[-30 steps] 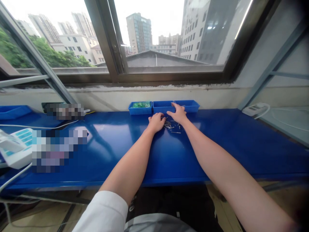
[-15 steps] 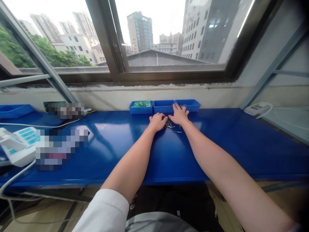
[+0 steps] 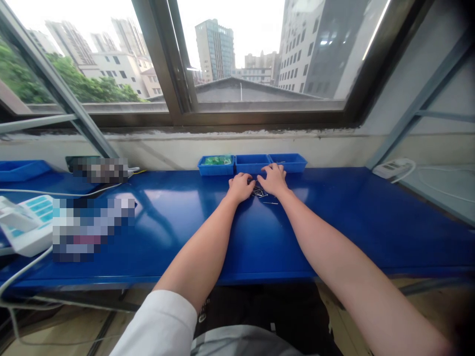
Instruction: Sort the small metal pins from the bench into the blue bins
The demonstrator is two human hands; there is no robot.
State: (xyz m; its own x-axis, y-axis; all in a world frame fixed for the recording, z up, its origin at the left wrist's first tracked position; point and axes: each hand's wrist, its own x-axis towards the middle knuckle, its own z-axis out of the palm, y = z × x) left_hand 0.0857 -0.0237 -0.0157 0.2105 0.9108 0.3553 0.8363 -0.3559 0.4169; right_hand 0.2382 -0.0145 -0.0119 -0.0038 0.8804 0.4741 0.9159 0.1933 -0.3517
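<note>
A small heap of thin metal pieces, like screws or nails, lies on the blue tabletop between my hands. My left hand rests at the heap's left side, back up, fingers bent but apart; its fingertips are partly hidden. My right hand is over the heap's right edge, in front of the right blue bin, with its fingers spread and curved downward. I see nothing held in it. One loose metal piece lies nearer to me. A few thin pieces show inside the right bin.
Left of the right bin stand a middle blue bin and a bin holding green packets. A white device with blue keys and cables lie at the left. A white power strip sits at the far right.
My right hand has drawn back slightly from the right bin toward the heap, its fingers now more curved. My left hand has stayed almost where it was.
</note>
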